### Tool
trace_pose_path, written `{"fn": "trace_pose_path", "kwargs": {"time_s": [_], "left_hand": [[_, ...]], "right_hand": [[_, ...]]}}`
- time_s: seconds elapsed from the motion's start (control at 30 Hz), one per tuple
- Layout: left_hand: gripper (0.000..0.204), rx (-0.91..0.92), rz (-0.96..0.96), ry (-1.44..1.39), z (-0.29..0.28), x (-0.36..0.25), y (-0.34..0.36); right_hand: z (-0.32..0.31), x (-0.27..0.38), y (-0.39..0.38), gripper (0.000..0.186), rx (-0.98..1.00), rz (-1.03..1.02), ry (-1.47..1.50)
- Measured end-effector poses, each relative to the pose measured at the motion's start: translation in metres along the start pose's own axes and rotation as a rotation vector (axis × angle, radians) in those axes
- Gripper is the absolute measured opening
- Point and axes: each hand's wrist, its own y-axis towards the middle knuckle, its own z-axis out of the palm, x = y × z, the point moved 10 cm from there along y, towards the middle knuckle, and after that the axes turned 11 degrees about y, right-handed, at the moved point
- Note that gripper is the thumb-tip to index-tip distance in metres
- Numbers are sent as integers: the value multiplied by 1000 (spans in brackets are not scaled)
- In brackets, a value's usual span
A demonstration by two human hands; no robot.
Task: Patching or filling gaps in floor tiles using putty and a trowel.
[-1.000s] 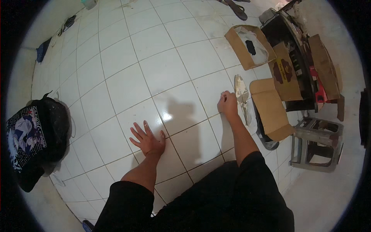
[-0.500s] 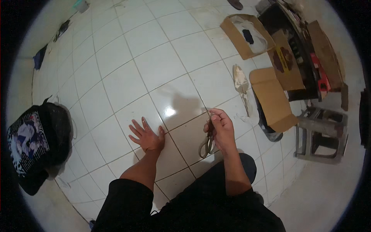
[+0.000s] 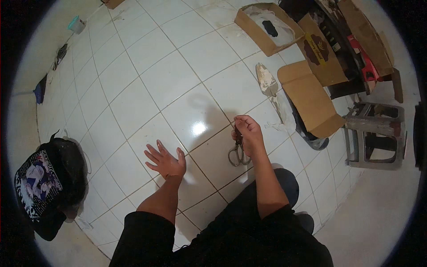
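My left hand [image 3: 166, 163] is open, palm down with fingers spread, over the white tiled floor [image 3: 174, 75]. I cannot tell whether it touches the tiles. My right hand [image 3: 249, 134] is closed on a pair of scissors [image 3: 237, 155]. The finger loops of the scissors hang down below that hand, while the fingers cover the blade end. Between the two hands lie bare tiles and a bright light reflection.
On the right are an open cardboard box [image 3: 250, 27] with a dark item, a cardboard flap [image 3: 307, 99], a trowel [image 3: 267, 80] and a grey plastic stool [image 3: 378, 135]. A black printed bag [image 3: 73, 171] sits at left. A teal-lidded container [image 3: 76, 24] stands far left.
The whole view has shifted and turned a little. My left hand stays spread low over the floor. My right hand keeps hold of the scissors, their loops now hanging more upright.
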Motion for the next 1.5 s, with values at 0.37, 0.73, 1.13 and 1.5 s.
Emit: {"fn": "trace_pose_path", "kwargs": {"time_s": [0.37, 0.73, 1.13, 1.5], "left_hand": [[91, 84, -6, -5, 3, -1, 2], [95, 141, -37, -32, 6, 1, 2], [93, 129, -40, -29, 8, 4, 3], [93, 115, -28, -49, 7, 2, 3]], "right_hand": [[-2, 3, -2, 19, 32, -10, -147], [-17, 3, 3, 14, 7, -25, -246], [-14, 5, 3, 14, -33, -58, -267], [-30, 0, 10, 13, -92, -98, -252]]}}
